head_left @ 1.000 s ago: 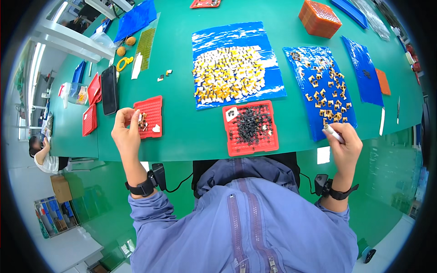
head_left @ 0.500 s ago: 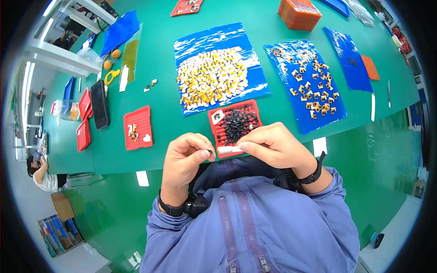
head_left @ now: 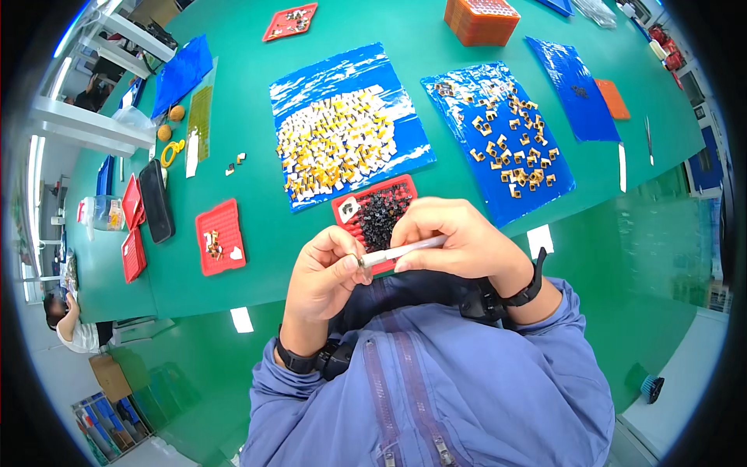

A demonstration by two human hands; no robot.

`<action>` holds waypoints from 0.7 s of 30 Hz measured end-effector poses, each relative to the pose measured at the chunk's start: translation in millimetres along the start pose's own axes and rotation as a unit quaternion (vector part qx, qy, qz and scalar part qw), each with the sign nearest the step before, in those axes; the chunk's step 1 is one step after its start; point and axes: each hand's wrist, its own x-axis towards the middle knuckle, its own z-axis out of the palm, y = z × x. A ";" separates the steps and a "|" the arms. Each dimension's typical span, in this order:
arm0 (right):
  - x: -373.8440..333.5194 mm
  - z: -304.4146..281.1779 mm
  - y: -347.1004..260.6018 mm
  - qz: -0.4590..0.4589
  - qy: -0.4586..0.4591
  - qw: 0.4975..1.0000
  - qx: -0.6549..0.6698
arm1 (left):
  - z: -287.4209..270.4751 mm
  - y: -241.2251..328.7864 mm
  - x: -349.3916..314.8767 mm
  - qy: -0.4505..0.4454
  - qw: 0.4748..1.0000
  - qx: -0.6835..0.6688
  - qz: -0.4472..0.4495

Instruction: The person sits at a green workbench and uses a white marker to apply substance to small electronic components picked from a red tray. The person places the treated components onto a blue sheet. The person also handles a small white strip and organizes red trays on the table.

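Observation:
My right hand (head_left: 459,240) grips a slim white pen-like tool (head_left: 395,252), which slants toward the left. Between the thumb and fingers of my left hand (head_left: 319,272) is a small part (head_left: 362,265), mostly covered; its kind is too small to make out. The tool's tip meets or nearly meets that part. Just beyond both hands lies a red ribbed tray (head_left: 347,226) with a heap of tiny black pieces (head_left: 380,219) and one white piece (head_left: 347,208). My right hand hides part of this tray.
Many small yellow-and-white pieces (head_left: 334,144) cover a blue sheet (head_left: 405,128). Gold-coloured pieces (head_left: 529,159) lie on another blue sheet (head_left: 451,105) to the right. A red tray (head_left: 226,261), a black case (head_left: 156,204), yellow scissors (head_left: 170,153) and stacked orange trays (head_left: 478,27) stand around.
The tool in my right hand has come left to the part in my left hand and now shows more of its length. The whole view has shifted slightly.

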 end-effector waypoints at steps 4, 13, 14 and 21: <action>-3.5 -5.5 -2.4 0.074 -0.044 0.996 0.038 | 0.3 0.5 1.8 0.012 1.000 0.006 -0.004; -4.7 -4.9 0.4 0.069 0.007 0.995 0.070 | 1.9 -0.8 8.5 0.019 0.999 0.017 -0.024; -4.3 -4.8 0.2 0.057 0.032 0.995 0.077 | 2.8 -0.8 8.7 0.021 0.999 0.017 -0.026; -3.5 -9.2 -2.3 0.084 0.030 0.991 0.102 | 3.8 -1.0 12.5 0.033 0.999 0.006 -0.035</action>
